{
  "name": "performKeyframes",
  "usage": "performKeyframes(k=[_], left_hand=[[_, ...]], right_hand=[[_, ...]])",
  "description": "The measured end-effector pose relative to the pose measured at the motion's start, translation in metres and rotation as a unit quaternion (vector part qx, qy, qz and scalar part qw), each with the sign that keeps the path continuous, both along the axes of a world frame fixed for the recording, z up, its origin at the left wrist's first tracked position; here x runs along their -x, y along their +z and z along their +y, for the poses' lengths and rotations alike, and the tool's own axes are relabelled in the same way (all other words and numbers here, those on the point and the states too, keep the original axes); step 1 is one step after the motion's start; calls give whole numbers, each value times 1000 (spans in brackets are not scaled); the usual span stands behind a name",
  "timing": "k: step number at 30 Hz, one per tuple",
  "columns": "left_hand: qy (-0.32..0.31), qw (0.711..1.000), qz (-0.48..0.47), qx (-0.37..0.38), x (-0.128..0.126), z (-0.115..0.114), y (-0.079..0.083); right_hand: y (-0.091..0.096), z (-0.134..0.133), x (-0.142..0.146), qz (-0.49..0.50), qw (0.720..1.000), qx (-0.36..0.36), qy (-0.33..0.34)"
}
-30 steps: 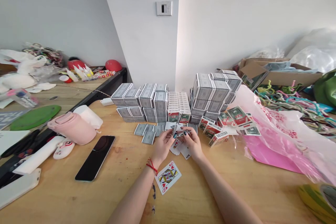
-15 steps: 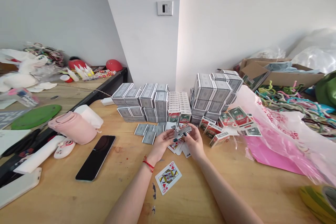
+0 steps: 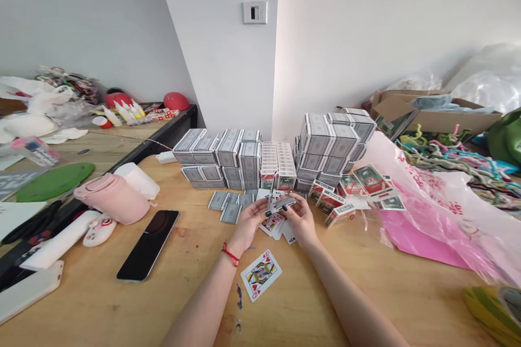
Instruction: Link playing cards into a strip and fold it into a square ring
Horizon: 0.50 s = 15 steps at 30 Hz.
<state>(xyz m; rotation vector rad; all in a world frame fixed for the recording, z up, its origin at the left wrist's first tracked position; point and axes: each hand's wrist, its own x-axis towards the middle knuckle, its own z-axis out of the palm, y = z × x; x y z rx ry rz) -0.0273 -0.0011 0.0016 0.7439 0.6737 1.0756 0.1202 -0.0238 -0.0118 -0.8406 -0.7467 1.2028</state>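
Note:
My left hand (image 3: 249, 222) and my right hand (image 3: 300, 219) meet over the wooden table (image 3: 317, 293), both closed on a small packet of playing cards (image 3: 280, 201) held between the fingertips. Under the hands lies a loose heap of face-up cards (image 3: 275, 226). A single queen of hearts card (image 3: 260, 274) lies face up nearer to me, between my forearms. Several face-down cards (image 3: 229, 205) lie just left of my left hand. Behind them stand stacks of grey card boxes (image 3: 228, 154) and a taller pile of card boxes (image 3: 331, 143).
A black phone (image 3: 148, 244), a pink pouch (image 3: 114, 198) and white rolls lie at the left. Red-and-green card packs (image 3: 358, 190) spill beside a pink plastic bag (image 3: 431, 211) at the right. Cardboard boxes (image 3: 431, 114) and coloured cords (image 3: 459, 160) sit behind it.
Both hands stay together at the same spot; the packet of cards has shifted slightly between the fingers, and the hands rose a little toward the box stacks.

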Motion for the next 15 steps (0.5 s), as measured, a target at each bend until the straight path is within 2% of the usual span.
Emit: performKeyframes(k=[7,15], left_hand=[[1,1000,-16,-6,0,2,1],[-10,1000,-10,0,1,-1,3]], right_hand=[[-3,1,0,2,1000,11,2],[2,0,-1,7,999,27,18]])
